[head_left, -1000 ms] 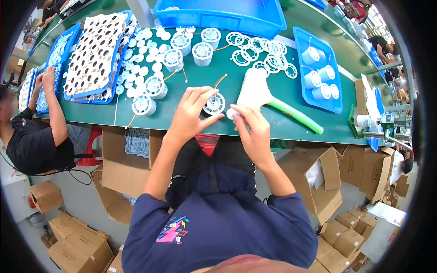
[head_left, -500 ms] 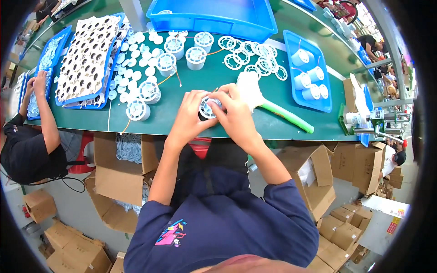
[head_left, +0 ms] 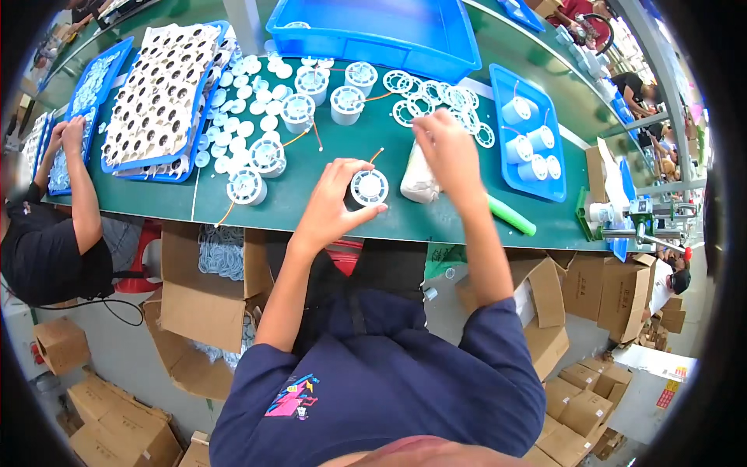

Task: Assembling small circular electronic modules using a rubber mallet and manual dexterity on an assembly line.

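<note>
On the green bench in front of me stands a white plastic cylinder (head_left: pixel 369 187) with a slotted ring top and a short orange wire. My left hand (head_left: pixel 336 194) curls around its left side, thumb at the near edge. My right hand (head_left: pixel 450 148) is raised to the right, fingers bent, near loose white slotted rings (head_left: pixel 447 95); whether it holds one is unclear. Below it lies a mallet, its head wrapped in white (head_left: pixel 420 180) and its green handle (head_left: pixel 511 215) partly behind my forearm. Several similar wired cylinders (head_left: pixel 298 114) stand at the back left.
Small pale discs (head_left: pixel 233 128) lie left of the cylinders, beside a blue tray with a white holed sheet (head_left: pixel 159 97). A blue bin (head_left: pixel 373 43) stands at the back. Another blue tray (head_left: pixel 537 185) with cylinders is at right. A co-worker (head_left: pixel 62 226) sits at far left; cardboard boxes (head_left: pixel 206 292) stand below.
My right hand has left the cylinder and moved right and away from me, toward the rings. My left hand stays around the cylinder. The view has shifted slightly.
</note>
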Demonstrator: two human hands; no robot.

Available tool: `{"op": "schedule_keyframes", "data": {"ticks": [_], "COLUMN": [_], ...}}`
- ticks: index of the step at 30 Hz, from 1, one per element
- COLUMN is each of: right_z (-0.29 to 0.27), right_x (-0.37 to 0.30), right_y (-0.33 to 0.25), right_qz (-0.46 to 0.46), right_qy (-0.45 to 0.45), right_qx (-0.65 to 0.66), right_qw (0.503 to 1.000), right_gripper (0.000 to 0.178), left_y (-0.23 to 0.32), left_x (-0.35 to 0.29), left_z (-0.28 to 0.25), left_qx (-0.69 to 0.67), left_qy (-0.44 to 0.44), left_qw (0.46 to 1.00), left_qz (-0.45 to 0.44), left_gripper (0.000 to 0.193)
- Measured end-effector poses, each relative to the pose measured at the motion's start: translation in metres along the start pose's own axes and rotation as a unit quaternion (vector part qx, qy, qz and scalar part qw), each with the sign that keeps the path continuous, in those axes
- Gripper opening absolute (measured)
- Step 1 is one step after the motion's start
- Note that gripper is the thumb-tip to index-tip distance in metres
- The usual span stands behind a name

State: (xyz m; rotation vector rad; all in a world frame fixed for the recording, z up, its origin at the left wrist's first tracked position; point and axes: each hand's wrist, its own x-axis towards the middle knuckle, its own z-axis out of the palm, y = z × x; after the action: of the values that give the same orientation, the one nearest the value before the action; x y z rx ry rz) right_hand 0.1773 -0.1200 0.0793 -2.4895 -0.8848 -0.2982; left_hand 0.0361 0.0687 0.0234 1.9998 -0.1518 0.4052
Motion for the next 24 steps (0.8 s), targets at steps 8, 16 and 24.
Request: {"op": "schedule_keyframes", "data": {"ticks": [8, 16, 24], "right_z": [0.037, 0.035, 0.02], "right_x": [0.048, 0.052, 0.029], "right_y": [0.032, 0.025, -0.008], "right_qz": [-0.055, -0.041, 0.02], "right_qy": [-0.155, -0.046, -0.164], "right_qx": [-0.168, -0.134, 0.042], "right_qw": [0.972, 0.989, 0.985], "right_gripper": [0.026, 0.022, 0.025], "left_y": [0.002, -0.001, 0.011], "left_x": [0.002, -0.001, -0.018], "left_z": [0.003, 0.001, 0.017], "left_qx": [-0.017, -0.017, 0.033], "left_qy": [-0.005, -0.009, 0.054], "left_qw": [0.999, 0.999, 0.997], "left_qz": [-0.041, -0.031, -0.045], "left_gripper": [0.065, 0.068, 0.067]}}
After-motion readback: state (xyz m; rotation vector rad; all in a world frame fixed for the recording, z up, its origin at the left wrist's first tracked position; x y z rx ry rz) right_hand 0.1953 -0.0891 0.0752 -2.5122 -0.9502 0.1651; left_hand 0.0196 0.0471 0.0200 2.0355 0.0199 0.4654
